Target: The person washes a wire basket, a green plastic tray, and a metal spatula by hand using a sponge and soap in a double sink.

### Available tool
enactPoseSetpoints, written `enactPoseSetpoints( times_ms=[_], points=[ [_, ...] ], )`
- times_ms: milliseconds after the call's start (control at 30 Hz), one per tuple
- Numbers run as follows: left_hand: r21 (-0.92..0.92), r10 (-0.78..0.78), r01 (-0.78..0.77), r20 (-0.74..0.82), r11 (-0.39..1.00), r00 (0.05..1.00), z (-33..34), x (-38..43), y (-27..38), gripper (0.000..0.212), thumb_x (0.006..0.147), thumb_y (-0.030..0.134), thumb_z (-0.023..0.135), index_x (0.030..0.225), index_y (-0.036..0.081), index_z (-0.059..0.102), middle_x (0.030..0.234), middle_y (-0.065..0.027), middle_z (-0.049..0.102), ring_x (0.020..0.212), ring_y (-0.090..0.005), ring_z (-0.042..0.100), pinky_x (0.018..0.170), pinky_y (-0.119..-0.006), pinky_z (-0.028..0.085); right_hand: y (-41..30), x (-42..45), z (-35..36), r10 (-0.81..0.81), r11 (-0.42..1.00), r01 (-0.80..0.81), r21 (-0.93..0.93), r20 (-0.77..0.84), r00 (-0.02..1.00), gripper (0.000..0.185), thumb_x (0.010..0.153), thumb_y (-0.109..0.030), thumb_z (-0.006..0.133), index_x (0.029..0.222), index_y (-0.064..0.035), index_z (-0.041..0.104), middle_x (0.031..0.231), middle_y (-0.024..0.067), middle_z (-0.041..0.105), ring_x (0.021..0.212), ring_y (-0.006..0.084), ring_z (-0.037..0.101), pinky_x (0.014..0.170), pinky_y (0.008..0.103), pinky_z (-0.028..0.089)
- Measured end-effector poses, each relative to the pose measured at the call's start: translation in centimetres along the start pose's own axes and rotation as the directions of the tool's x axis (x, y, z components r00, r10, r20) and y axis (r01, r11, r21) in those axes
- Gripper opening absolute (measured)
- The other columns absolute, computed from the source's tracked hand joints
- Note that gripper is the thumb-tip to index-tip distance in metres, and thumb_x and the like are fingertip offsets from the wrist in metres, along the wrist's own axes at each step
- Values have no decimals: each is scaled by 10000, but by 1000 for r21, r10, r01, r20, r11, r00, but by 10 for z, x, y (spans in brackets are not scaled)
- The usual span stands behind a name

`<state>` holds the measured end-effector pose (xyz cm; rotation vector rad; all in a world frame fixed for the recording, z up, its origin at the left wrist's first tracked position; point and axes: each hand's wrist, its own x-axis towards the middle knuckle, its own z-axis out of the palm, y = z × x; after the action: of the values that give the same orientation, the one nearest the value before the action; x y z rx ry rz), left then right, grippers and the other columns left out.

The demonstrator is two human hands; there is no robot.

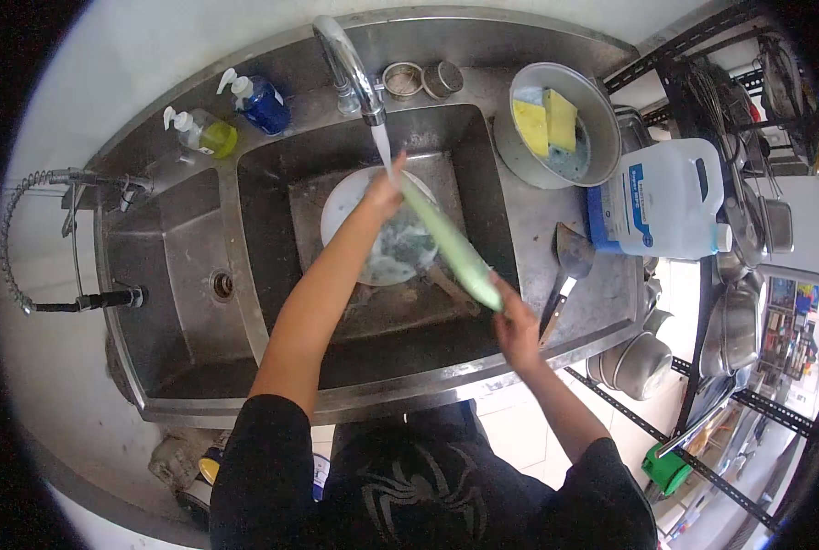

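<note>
Between my two hands, a pale green, blurred object, perhaps a plate or tray seen edge-on (pixel 454 247), slants over the right-hand sink basin (pixel 409 350). My left hand (pixel 387 192) grips its upper end, close to the water running from the chrome faucet (pixel 354 69). My right hand (pixel 517 320) holds its lower end near the basin's right side. Below it, a round white dish or bowl (pixel 344 220) with suds and water lies in the basin, and a long brownish thing, too unclear to name, lies beside it.
Two pump bottles, blue (pixel 265 106) and yellow-green (pixel 217 137), stand behind the basins. Right of the sink are a metal pot (pixel 509 155) holding yellow sponges (pixel 561 120), a large plastic jug (pixel 671 199) and a spatula (pixel 574 251). A spray hose (pixel 10 240) hangs left; shelves with pans stand right.
</note>
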<state>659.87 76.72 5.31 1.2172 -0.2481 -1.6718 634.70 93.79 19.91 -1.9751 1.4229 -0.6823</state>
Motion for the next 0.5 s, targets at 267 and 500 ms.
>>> enactPoseSetpoints(
  times_ms=[267, 500],
  points=[
    [-210, -38, 61, 110, 976, 993, -10, -47, -7, 307, 854, 248, 512, 1021, -10, 507, 933, -94, 574, 835, -188, 564, 740, -304, 464, 35, -38, 41, -191, 958, 247, -144, 321, 928, 594, 708, 40, 485, 1274, -83, 352, 1337, 155, 293, 1226, 314, 299, 1005, 448, 257],
    [-105, 265, -259, 49, 960, 963, 4, -124, -1, 359, 871, 285, 490, 1080, -7, 484, 1012, -63, 541, 917, -129, 510, 807, -268, 394, 17, 8, 110, -157, 987, 133, 94, 340, 927, 709, 807, -242, 481, 1349, -27, 78, 1393, 214, 50, 1291, 363, 56, 1034, 474, 56]
  ],
)
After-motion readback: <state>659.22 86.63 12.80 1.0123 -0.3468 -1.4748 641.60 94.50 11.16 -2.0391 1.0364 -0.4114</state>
